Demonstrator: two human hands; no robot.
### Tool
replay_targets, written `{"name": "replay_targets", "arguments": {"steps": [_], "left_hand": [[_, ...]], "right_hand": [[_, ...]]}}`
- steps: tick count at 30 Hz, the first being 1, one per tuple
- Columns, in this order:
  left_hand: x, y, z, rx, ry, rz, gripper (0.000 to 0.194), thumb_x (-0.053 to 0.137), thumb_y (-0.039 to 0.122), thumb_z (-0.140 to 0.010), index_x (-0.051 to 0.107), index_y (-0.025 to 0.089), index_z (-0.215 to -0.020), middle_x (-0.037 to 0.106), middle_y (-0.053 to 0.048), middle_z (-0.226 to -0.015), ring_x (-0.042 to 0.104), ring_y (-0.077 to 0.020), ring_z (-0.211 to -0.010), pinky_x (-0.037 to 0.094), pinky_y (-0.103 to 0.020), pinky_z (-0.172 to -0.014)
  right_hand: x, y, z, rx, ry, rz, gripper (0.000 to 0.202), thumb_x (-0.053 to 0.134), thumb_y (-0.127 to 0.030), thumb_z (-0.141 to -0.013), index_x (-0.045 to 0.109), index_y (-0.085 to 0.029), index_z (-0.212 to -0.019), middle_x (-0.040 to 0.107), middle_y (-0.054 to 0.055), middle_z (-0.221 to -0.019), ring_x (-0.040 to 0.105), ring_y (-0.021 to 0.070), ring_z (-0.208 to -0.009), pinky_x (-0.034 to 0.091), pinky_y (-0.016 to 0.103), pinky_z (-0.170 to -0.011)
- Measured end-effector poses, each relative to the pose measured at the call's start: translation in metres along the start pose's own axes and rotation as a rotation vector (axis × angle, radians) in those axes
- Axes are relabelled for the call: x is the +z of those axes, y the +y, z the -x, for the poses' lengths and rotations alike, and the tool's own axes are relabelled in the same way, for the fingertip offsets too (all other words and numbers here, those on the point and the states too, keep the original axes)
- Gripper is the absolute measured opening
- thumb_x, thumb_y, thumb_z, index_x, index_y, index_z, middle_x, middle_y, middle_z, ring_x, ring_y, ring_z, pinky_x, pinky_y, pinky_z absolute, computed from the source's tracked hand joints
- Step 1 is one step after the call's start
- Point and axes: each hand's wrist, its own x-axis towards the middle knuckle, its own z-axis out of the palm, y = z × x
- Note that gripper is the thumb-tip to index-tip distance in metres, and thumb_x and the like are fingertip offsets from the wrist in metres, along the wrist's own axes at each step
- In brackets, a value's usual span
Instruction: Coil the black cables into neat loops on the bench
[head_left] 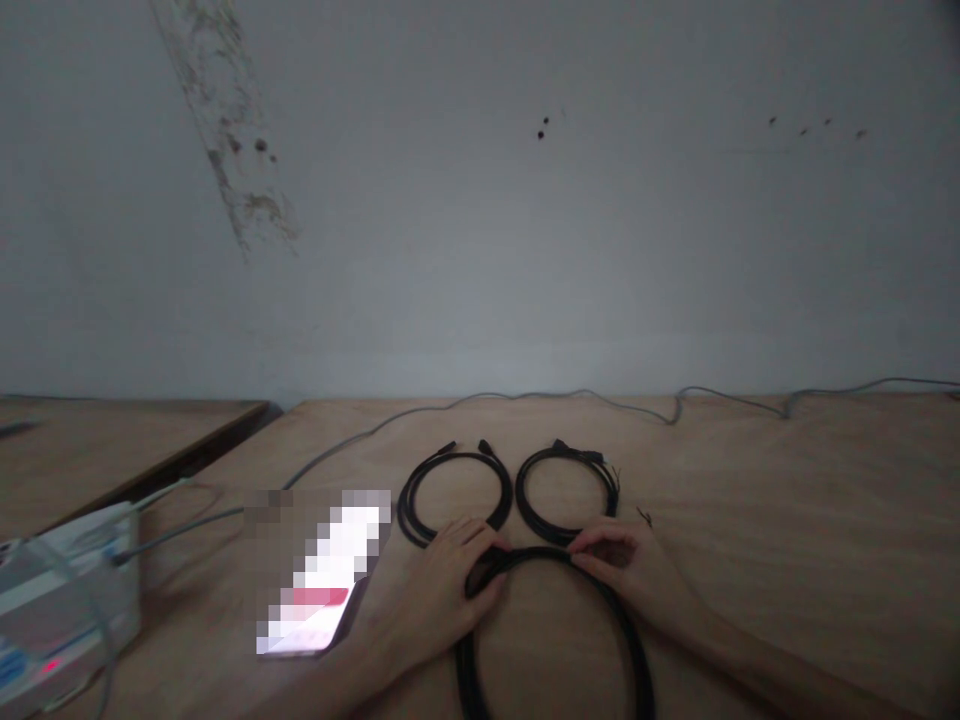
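Note:
A larger coil of black cable (639, 650) lies closest to me on the table, its lower part cut off by the picture's edge. My left hand (457, 580) grips the coil's upper left, thumb below and fingers over it. At its upper right, my right hand (622, 560) pinches the same cable between thumb and fingertips. Just beyond my hands are two smaller coils: a left black cable coil (405, 500) with two plug ends pointing away, and a right black cable coil (525, 500) with plug ends at its top and a thin tie at its right.
A lit phone (330, 580), partly pixelated, lies left on the wooden table (810, 520). At far left stands a white box (90, 600) with a red light. A grey cord (420, 408) runs along the wall side. A small dark twist tie (645, 517) lies near my right wrist.

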Motion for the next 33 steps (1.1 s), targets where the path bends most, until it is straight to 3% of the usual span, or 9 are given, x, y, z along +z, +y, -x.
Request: {"name": "replay_targets", "arguments": {"steps": [6, 16, 25, 33], "left_hand": [[0.000, -0.001, 0.000, 0.020, -0.015, 0.005, 0.023, 0.065, 0.020, -0.085, 0.065, 0.023, -0.108, 0.066, -0.005, -0.111, 0.059, -0.0266, -0.110, 0.046, -0.043, -0.100], [0.001, -0.007, 0.002, 0.047, -0.023, 0.009, 0.025, 0.064, 0.020, -0.088, 0.063, 0.025, -0.112, 0.065, -0.005, -0.116, 0.058, -0.0262, -0.113, 0.045, -0.043, -0.102], [-0.002, -0.003, 0.000, 0.028, -0.028, -0.004, 0.025, 0.064, 0.021, -0.087, 0.064, 0.023, -0.112, 0.065, -0.007, -0.116, 0.058, -0.0272, -0.114, 0.046, -0.045, -0.102], [-0.004, -0.002, -0.002, 0.017, -0.012, 0.017, 0.026, 0.064, 0.018, -0.084, 0.065, 0.024, -0.110, 0.067, -0.005, -0.112, 0.060, -0.0267, -0.111, 0.047, -0.043, -0.100]], "right_hand": [[0.003, 0.004, 0.002, -0.034, 0.022, 0.038, 0.011, 0.071, -0.033, -0.089, 0.078, -0.025, -0.091, 0.077, 0.005, -0.095, 0.072, 0.0229, -0.092, 0.056, 0.035, -0.082], [0.000, -0.014, 0.002, -0.158, -0.003, 0.188, 0.013, 0.066, -0.030, -0.093, 0.077, -0.026, -0.089, 0.075, 0.005, -0.094, 0.070, 0.0230, -0.091, 0.054, 0.036, -0.081], [0.001, -0.010, 0.005, -0.050, 0.023, 0.122, 0.018, 0.070, -0.030, -0.088, 0.078, -0.025, -0.102, 0.076, 0.005, -0.096, 0.070, 0.0212, -0.083, 0.058, 0.033, -0.073], [0.000, -0.009, 0.003, -0.070, -0.018, 0.113, 0.012, 0.072, -0.027, -0.087, 0.081, -0.025, -0.094, 0.075, 0.005, -0.092, 0.069, 0.0203, -0.080, 0.056, 0.030, -0.069]]}}
